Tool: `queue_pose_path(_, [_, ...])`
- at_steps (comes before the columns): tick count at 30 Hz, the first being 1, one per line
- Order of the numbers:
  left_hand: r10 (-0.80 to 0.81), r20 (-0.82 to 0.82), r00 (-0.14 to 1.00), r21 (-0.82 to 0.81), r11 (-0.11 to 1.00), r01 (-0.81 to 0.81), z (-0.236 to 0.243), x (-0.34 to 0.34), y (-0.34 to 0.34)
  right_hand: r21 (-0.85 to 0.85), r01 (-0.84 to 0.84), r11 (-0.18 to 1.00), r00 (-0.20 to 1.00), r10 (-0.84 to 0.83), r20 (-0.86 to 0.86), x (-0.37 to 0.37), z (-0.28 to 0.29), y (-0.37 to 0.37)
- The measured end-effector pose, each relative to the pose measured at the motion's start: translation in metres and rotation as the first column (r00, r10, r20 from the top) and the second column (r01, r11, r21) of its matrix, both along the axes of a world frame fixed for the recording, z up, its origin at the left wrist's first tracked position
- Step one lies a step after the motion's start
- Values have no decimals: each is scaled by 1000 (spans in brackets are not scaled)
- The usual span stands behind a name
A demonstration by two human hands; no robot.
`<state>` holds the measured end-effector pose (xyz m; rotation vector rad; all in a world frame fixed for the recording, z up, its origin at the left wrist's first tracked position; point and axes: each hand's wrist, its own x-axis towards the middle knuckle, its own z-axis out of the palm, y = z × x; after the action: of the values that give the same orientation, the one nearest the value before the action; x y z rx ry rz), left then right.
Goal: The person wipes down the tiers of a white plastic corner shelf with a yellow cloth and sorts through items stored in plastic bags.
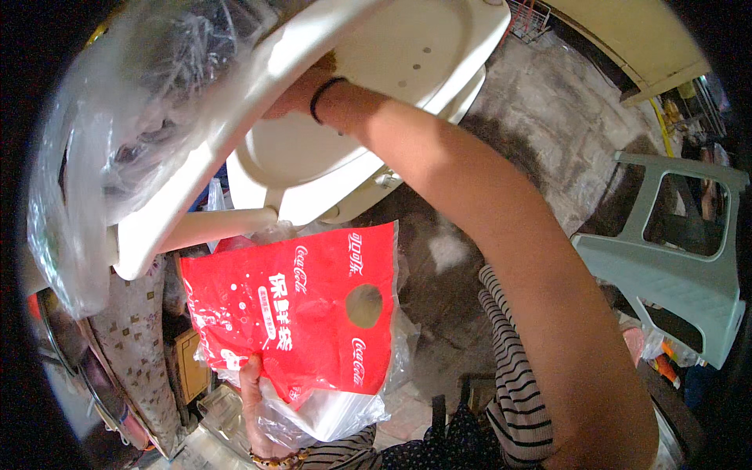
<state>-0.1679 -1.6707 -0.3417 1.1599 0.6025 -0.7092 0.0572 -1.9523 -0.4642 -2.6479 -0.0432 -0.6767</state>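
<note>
My left hand (pixel 252 395), low in the view with a beaded bracelet at its wrist, grips a red plastic package (pixel 321 305) by its lower edge, thumb on the front. White print and a round cut-out mark this package, and clear plastic bags (pixel 341 415) stick out below it. My right arm crosses upward to a white plastic piece of furniture with a shallow, seat-like basin (pixel 399 59) with small holes. At its curved white rail (pixel 258 86) is my right hand (pixel 300 90), a dark band on the wrist; its fingers are hidden behind the rail.
Crumpled clear plastic sheeting (pixel 149 102) drapes over the rail at upper left. A pale green plastic stool (pixel 666 251) lies at the right on the grey, stained floor (pixel 556 117). Patterned cloth (pixel 133 337) hangs at the left, near a glass jar-like container (pixel 223 411).
</note>
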Motion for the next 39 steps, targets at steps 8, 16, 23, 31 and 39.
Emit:
queue_pose_path(8, [41, -9, 999, 41, 998, -40, -1, 1, -3, 146, -612, 777, 679, 611, -407, -101, 37, -11])
queue_pose_path(16, [51, 2, 999, 5, 999, -51, -10, 0, -1, 369, -488, 791, 873, 445, 200, -42, 10, 13])
queue_pose_path(23, [59, -30, 998, 8, 998, -59, -3, -2, -2, 174, -577, 798, 779, 602, -174, -62, 26, 45])
queue_pose_path(31, [44, -9, 999, 57, 997, -44, 1, -3, -4, 201, -547, 812, 806, 576, -134, -127, 27, -10])
queue_pose_path(39, [-77, -23, 997, -57, 995, 76, 6, -1, 0, -36, -485, 874, 856, 482, 185, -158, -5, 1])
